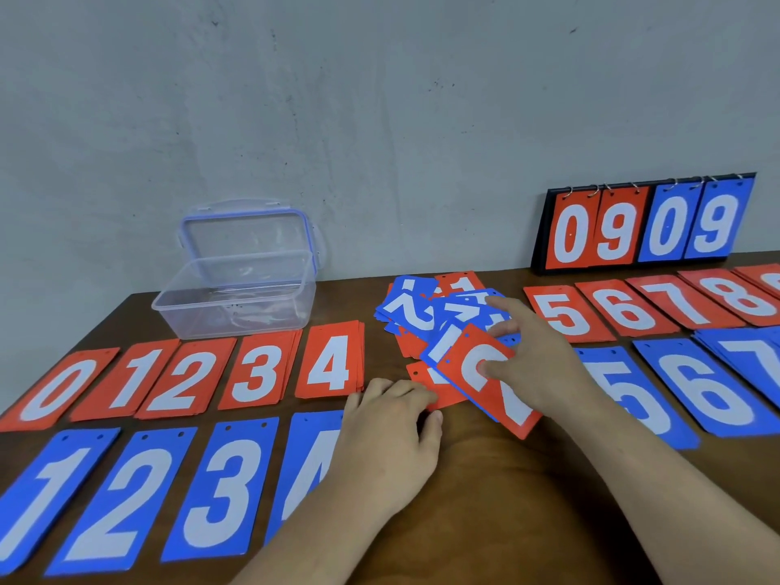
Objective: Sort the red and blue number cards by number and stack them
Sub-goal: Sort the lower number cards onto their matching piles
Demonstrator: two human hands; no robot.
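Item: red card (477, 390), white digit partly covered by a thumb, blue edge showing along its near-left side. It lies tilted at the near side of the mixed pile (415, 314) at table centre, with its long axis running far-left to near-right and its punched-hole end toward the pile. The right hand (536, 356) grasps it at the far-right edge, thumb pressed on its face, index finger stretched over the pile's blue cards. Item: second red card (420, 373), largely hidden under the first. The left hand (388, 437) pinches its near-left corner, fingers curled over the edge, thumb just below. Flanking both hands are sorted red stacks (257, 365) in the far row and sorted blue stacks (219, 487) in the near row, all upright to the viewer. Also on the brown table (485, 491): clear plastic box (236, 306) at far left; scoreboard (645, 225) reading 0909 at far right.
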